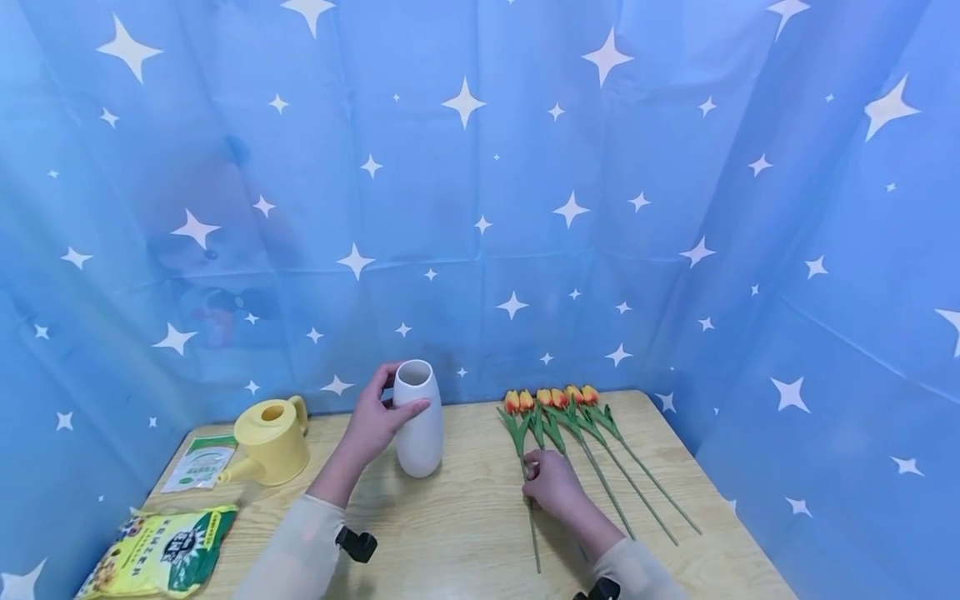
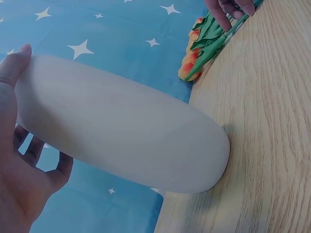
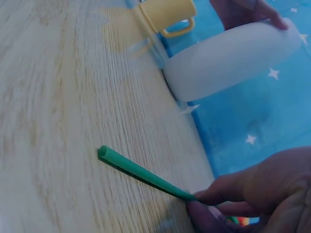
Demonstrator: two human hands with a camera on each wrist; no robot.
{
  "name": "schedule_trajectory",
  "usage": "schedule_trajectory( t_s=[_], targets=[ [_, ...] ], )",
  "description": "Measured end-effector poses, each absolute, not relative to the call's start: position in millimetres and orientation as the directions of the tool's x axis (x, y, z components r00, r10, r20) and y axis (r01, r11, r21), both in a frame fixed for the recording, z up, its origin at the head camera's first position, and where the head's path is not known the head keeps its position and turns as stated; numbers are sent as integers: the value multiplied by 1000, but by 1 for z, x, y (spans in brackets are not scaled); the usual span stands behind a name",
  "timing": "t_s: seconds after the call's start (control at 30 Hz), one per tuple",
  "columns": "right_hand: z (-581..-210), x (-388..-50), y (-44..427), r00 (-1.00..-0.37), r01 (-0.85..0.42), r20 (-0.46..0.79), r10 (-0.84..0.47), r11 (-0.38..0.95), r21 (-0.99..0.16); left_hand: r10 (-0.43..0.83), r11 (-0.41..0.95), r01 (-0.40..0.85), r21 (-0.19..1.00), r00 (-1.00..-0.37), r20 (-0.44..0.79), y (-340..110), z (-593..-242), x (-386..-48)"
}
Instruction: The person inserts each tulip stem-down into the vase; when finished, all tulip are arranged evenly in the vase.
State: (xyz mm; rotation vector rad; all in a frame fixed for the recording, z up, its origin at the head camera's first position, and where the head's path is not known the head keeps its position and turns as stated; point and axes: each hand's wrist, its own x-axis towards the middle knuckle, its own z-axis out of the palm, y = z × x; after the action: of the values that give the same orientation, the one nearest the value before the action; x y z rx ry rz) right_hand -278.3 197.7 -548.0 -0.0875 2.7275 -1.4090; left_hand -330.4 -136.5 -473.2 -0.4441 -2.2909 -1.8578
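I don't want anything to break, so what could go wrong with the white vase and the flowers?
The left grip holds the white vase only near its top, so the tall vase might tip or slip if that hold loosens. The right grip pinches the leftmost flower by its stem, and the other flowers lie close beside it, so lifting it might drag some along.

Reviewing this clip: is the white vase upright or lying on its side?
Upright: in the head view, the white vase has its round mouth facing up and its base down at the wooden table.
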Motion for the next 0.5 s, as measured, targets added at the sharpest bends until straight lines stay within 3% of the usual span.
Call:
schedule_trajectory(
  t_s=[0.5],
  targets=[
    [-536, -275, 212, -974, 90, -155, -167, 345, -934, 134, 199, 337, 920, -940, 315, -138, -475, -332]
  ],
)
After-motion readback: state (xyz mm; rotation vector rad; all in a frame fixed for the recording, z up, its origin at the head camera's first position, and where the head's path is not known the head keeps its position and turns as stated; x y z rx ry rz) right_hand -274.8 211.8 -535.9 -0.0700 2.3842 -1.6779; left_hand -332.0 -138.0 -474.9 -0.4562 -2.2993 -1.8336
